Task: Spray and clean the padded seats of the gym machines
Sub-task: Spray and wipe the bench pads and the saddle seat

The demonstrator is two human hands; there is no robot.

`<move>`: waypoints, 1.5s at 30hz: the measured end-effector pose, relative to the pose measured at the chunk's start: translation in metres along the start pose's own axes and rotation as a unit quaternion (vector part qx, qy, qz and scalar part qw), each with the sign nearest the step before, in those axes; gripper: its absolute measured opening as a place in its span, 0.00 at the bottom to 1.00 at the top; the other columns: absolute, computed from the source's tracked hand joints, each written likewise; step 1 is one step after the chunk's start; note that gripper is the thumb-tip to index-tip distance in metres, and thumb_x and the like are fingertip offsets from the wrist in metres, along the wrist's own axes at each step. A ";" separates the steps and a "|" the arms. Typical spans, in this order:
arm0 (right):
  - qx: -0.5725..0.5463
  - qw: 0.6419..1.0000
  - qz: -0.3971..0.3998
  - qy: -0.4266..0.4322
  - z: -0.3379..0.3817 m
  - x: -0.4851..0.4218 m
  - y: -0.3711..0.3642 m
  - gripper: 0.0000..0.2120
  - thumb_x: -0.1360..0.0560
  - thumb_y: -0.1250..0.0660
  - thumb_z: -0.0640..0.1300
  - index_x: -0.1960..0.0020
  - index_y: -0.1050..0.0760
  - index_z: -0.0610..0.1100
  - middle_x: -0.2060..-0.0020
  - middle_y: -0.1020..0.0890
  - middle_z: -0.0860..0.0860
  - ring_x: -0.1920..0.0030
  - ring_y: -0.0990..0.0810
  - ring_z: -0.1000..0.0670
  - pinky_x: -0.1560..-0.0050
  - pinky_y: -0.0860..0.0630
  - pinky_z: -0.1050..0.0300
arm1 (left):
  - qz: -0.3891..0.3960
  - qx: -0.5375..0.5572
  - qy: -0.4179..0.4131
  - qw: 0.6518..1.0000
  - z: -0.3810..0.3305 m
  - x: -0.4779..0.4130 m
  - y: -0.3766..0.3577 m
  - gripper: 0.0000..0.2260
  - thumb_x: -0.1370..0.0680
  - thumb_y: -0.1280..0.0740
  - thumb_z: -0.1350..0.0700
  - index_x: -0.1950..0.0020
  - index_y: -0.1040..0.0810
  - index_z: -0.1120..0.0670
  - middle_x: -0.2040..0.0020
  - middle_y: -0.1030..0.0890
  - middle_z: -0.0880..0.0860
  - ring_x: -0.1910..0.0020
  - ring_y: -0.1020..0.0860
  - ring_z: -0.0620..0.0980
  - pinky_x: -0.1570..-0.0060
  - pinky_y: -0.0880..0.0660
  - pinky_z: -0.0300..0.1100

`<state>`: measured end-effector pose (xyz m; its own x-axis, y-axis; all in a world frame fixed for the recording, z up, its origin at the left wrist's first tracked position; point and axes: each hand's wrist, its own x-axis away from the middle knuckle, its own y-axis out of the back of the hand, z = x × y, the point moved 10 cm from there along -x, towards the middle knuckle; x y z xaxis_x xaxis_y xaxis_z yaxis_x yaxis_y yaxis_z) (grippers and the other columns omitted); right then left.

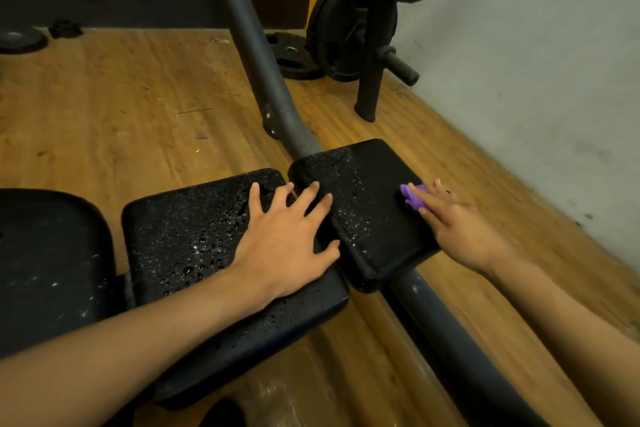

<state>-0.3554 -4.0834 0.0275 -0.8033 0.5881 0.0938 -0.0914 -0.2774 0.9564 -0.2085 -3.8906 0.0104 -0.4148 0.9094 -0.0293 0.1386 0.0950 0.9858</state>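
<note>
Droplets (pixel 207 246) bead all over the grainy black vinyl of the middle pad (pixel 173 218), a rounded-corner slab sitting at about 8 o'clock from the centre of the view. The left hand (pixel 284 239) lies flat on its right end, fingers straight and spread and gripping nothing, the fingertips reaching across the narrow gap onto the end pad (pixel 367 177). That end pad is squarish with the same pebbled skin, wet on its near-left half and drier-looking toward its far corner, and it sits just past centre at 3 o'clock. At its right edge the right hand (pixel 460 229) presses a crumpled purple cloth (pixel 412 199) down with extended fingers; most of the cloth is hidden under them, so only a bunched fold shows. A third pad (pixel 52 253), smoother and only lightly speckled, fills the 9 o'clock edge. A matte grey frame tube (pixel 256 55) (scuffed, with bolts at its joints) rises from behind the end pad toward 12 o'clock and passes below it toward 5. Round black weight plates (pixel 346 28) hang on a stand at 1 o'clock, beside a pale, marked wall (pixel 536 62). The floor (pixel 104 97) is wood-grain plank, scratched in places.
</note>
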 end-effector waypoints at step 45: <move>-0.024 0.995 -0.001 0.092 0.097 -0.091 -0.016 0.26 0.16 0.47 0.40 0.19 0.45 0.48 0.19 0.48 0.44 0.19 0.54 0.45 0.21 0.58 0.48 | 0.026 -0.056 -0.001 0.998 0.043 0.059 0.012 0.34 0.22 0.56 0.30 0.17 0.46 0.41 0.17 0.44 0.48 0.19 0.47 0.56 0.21 0.58 0.64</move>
<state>-0.2233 -4.0586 0.0304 -0.8966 0.4413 0.0362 -0.1175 -0.3159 0.9415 -0.1927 -3.8183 0.0138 -0.4084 0.9125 0.0228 0.0596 0.0017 0.9982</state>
